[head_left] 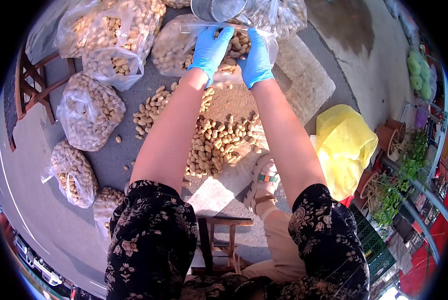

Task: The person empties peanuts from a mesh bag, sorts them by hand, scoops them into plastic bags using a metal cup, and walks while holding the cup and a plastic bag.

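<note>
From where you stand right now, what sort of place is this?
Outdoors, probably a roadside, perhaps a street stall: bags of peanuts sit around a loose pile on the paving, what looks like a car shows lower left, and plants stand to the right.

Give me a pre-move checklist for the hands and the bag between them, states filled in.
1. Left hand gloved, at the bag: ok
2. Right hand gloved, at the bag's other side: ok
3. Peanuts visible between the hands: ok
4. Ground below the bag free of loose peanuts: not ok, heap there
5. Metal container not touching the bag: cannot tell
6. Grip firm on both sides: cannot tell
</note>
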A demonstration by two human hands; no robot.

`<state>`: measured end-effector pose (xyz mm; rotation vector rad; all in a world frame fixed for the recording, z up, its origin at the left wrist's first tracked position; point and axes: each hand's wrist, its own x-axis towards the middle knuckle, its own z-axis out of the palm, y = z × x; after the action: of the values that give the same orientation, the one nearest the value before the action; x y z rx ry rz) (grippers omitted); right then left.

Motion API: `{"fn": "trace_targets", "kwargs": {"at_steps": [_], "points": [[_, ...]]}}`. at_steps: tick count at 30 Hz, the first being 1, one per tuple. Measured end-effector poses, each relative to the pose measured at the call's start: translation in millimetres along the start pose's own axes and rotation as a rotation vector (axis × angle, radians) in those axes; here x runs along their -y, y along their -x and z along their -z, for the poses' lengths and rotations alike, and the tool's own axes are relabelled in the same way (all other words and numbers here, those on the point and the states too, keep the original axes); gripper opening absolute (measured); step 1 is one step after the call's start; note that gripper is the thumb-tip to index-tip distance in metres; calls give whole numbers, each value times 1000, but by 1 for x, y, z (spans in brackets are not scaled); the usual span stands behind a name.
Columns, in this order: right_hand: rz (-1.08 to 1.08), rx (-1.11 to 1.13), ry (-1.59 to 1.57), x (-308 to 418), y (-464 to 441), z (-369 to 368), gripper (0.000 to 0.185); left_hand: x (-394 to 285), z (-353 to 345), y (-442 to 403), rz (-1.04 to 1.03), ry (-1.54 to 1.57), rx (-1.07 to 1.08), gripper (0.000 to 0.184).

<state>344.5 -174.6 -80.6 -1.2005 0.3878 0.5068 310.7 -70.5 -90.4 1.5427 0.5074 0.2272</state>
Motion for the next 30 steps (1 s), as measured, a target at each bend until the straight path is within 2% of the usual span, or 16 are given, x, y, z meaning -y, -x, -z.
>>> {"fn": "trace_targets", "kwargs": {"at_steps": [2,3,5,6,8,9,10,12,13,14,16,19,21,23,25,30], "points": [[-56,-64,281,26,29,-8,56,-9,18,3,66,15,126,40],[-11,28,341,30,36,0,53,-21,29,12,58,-30,175,41],[79,218,455,37,47,22,47,-44,54,41,238,29,213,42],[203,276,377,33,56,34,33,-50,68,55,328,58,232,43],[607,306,570,15,77,66,26,-30,105,90,322,230,136,40],[869,313,876,12,85,88,23,-11,124,110,213,169,28,35],[906,374,1075,6,93,113,31,12,145,131,102,108,-78,30],[924,338,1430,-13,97,166,43,63,188,171,-313,-434,-337,28],[930,317,1608,-23,96,187,50,74,204,192,-350,-636,-439,28],[889,245,1629,-33,92,202,55,84,220,206,-385,-843,-543,29],[784,104,1671,-54,94,222,65,114,249,226,-227,-931,-518,32],[831,-19,1576,-97,97,193,63,141,249,225,-181,-1113,-534,41],[815,139,1509,-117,99,157,64,146,227,211,-211,-1151,-555,43],[866,293,1359,-121,101,112,62,121,191,185,-274,-938,-392,44],[777,382,1314,-132,92,88,67,112,169,161,-286,-874,-354,44],[834,320,1294,-145,79,33,62,98,135,135,-243,-942,-280,45]]}}
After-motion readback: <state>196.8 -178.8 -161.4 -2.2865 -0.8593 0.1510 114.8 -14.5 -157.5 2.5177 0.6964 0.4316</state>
